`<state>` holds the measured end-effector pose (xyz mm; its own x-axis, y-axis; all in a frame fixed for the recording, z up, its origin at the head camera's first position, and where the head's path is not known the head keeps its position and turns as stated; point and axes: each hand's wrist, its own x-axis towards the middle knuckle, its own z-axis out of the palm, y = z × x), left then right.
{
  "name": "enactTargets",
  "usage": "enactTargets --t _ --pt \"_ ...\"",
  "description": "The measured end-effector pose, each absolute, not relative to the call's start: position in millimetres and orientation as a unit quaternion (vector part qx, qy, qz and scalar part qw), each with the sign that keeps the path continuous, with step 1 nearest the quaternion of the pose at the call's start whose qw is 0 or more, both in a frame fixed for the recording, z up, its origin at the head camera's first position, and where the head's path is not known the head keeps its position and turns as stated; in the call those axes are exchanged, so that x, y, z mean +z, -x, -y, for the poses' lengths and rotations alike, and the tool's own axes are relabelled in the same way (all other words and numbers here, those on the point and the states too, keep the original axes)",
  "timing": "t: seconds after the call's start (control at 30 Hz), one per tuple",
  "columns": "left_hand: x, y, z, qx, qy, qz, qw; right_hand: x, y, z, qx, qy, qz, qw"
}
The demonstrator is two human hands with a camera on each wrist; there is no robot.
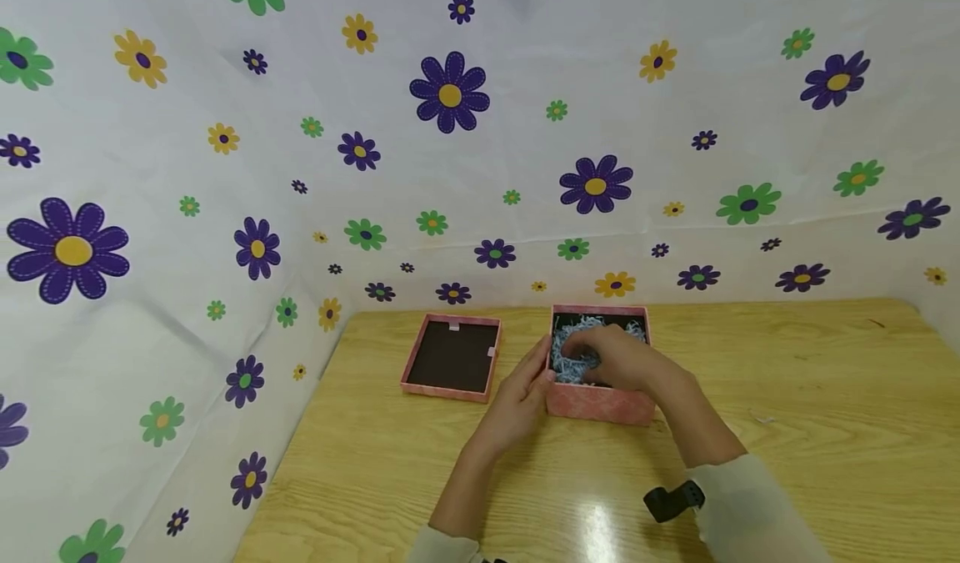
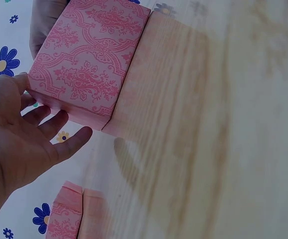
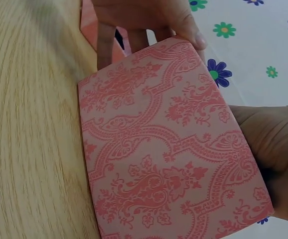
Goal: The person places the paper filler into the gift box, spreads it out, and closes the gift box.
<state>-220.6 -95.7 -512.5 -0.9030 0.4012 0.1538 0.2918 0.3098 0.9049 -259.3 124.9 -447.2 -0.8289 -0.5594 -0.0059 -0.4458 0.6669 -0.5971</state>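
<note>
A person's right hand point(image 1: 622, 361) reaches down into an open pink patterned box point(image 1: 597, 403), fingers curled into the pale blue shredded paper point(image 1: 573, 369) that fills it; whether the fingers actually pinch any of the shreds cannot be told from the head view. In the right wrist view only the heel of that hand shows at the box's rim, beside the damask-printed wall point(image 3: 174, 159). The left hand point(image 1: 519, 396) lies against the box's left side, fingers straight and relaxed along the wall, steadying it rather than clasping it; the left wrist view shows the palm and spread fingers point(image 2: 59, 144) just touching the box's lower corner point(image 2: 84, 69).

The box stands on a light wooden surface point(image 1: 787, 396), near its far edge and about midway across. Just beside it to the left, apart from it, lies the matching pink lid point(image 1: 452, 357), turned inside up so that its dark lining shows; its patterned edge also appears low in the left wrist view point(image 2: 67, 214).

A dark band point(image 1: 673, 500) sits on the right wrist at the end of a pale sleeve point(image 1: 757, 509). Behind and to the left of the surface hangs a white cloth backdrop point(image 1: 225, 213) printed with purple, green and yellow flowers.
</note>
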Motion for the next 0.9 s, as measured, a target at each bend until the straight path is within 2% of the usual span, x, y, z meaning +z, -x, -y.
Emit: enactTargets --t 0.17,0.37,0.57,0.7,0.9 --pt "-512.6 219.6 94.1 0.559 -0.212 -0.8 0.058 -446.2 255.3 -131.7 -0.346 0.27 -0.895 0.079" --pt "-495.5 218.8 109.0 0.566 -0.189 -0.801 0.051 -436.9 246.2 -133.0 -0.376 0.256 -0.89 0.042" --pt "-479.4 226.1 159.4 0.565 -0.147 -0.812 -0.009 -426.3 229.4 -129.2 -0.418 0.188 -0.889 -0.011" --pt "-479.6 225.8 204.6 0.581 -0.074 -0.81 -0.036 -430.8 217.6 -115.3 -0.484 0.152 -0.861 -0.042" --pt "-493.2 226.5 241.2 0.568 0.014 -0.822 -0.045 -436.1 200.9 -74.9 -0.468 0.143 -0.865 -0.109"
